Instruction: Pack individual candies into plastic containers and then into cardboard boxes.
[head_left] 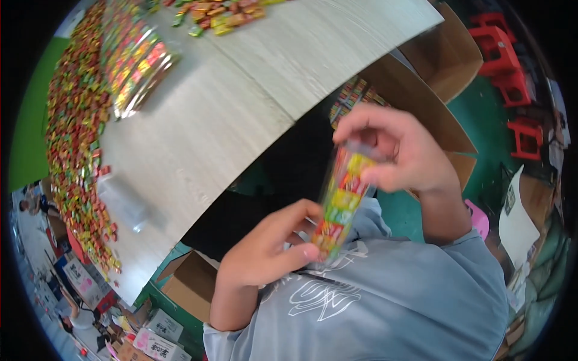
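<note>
Between my two hands, tilted in front of my grey shirt, is a slim clear pack of wrapped candies (pixel 343 207), in red, yellow and green wrappers. My left hand (pixel 271 240) grips its lower end with thumb and fingers. At the upper end my right hand (pixel 397 150) pinches the clear top edge. A long heap of loose wrapped candies (pixel 75 126) covers the left side of the pale table (pixel 235 90). Beside that heap lies a stack of clear plastic sleeves (pixel 125 201). Farther off sits a blurred bundle of filled candy packs (pixel 135 66).
More loose candies (pixel 223 13) lie at the table's far edge. Right of the table stands an open cardboard box (pixel 421 96) with packs inside. Another box (pixel 189 283) is below the near table edge. Red stools (pixel 497 51) stand on the green floor at right.
</note>
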Tool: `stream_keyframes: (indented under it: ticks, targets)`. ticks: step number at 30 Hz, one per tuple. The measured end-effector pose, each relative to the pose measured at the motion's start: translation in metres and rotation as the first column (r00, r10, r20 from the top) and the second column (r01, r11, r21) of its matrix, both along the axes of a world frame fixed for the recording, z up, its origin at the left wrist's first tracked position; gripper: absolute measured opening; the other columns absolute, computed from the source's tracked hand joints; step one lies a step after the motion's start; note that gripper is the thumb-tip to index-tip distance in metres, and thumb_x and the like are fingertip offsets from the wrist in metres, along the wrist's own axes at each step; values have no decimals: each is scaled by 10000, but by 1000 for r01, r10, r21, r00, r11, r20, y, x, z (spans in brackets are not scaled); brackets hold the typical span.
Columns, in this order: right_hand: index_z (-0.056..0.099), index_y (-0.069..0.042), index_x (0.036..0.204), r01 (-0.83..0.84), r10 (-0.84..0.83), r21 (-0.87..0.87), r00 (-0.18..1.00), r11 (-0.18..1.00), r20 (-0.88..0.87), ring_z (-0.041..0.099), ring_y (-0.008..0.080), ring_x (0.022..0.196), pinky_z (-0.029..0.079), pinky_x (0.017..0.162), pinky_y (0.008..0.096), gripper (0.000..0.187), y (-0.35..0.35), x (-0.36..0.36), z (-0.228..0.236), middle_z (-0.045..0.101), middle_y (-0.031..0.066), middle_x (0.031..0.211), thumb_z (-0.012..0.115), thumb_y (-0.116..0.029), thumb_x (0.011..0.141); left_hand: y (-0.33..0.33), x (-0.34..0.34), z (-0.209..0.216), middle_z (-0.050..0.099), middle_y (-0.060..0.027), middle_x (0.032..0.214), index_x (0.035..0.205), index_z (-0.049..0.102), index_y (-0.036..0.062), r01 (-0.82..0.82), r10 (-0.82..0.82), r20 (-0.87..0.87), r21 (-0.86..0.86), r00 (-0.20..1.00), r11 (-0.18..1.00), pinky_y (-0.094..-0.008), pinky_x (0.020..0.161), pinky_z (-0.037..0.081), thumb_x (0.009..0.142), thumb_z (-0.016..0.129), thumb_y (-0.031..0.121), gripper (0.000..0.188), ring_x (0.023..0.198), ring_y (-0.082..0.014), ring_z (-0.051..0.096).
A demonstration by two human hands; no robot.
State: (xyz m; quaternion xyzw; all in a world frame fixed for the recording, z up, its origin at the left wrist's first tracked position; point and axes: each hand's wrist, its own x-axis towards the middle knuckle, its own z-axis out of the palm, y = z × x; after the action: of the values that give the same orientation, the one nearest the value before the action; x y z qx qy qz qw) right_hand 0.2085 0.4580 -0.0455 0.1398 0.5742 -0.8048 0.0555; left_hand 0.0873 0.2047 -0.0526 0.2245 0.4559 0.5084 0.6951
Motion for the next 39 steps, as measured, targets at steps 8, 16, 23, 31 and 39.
stream_keyframes:
  ticks: [8,16,23,31,39]
  targets:
    - [645,11,1199,-57,56,55,998,997,28,587,137,989,550,825,258,473,-14,56,-40,543,70,1125,764,-72,748,41,60,-40,596,-139,1124,1463,294,-3,-22,85,372,-171,924,985,-352,928,533,890,704,83,710,988,-191,648]
    - [423,-35,1451,163,-146,-144,982,976,120,581,178,1050,500,940,326,783,-25,80,-47,524,89,1181,822,-207,800,53,71,-38,600,-127,1019,1486,248,25,-60,161,381,-264,911,963,-365,856,561,857,660,4,752,921,-207,665]
    - [533,1,1334,25,-35,128,997,991,72,550,173,1085,465,958,333,603,-28,80,-75,526,61,1157,776,-316,882,65,55,-76,602,-122,1061,1505,216,53,-271,292,118,-166,949,948,-347,839,553,864,657,6,780,917,-192,657]
    - [551,-21,1341,152,-144,-42,977,987,158,551,141,1070,466,935,306,590,-22,71,-100,554,45,1191,785,-296,874,91,38,-83,559,-138,1196,1596,81,68,-105,115,70,-133,991,986,-367,893,554,841,659,-3,953,977,-188,644]
    - [647,-14,1191,358,-360,36,928,933,98,591,111,993,484,907,297,391,-7,61,-108,654,30,1070,739,-255,897,123,27,-88,595,-204,1277,1578,88,14,-107,95,-100,-119,990,987,-377,1033,485,893,703,62,921,1138,-258,633]
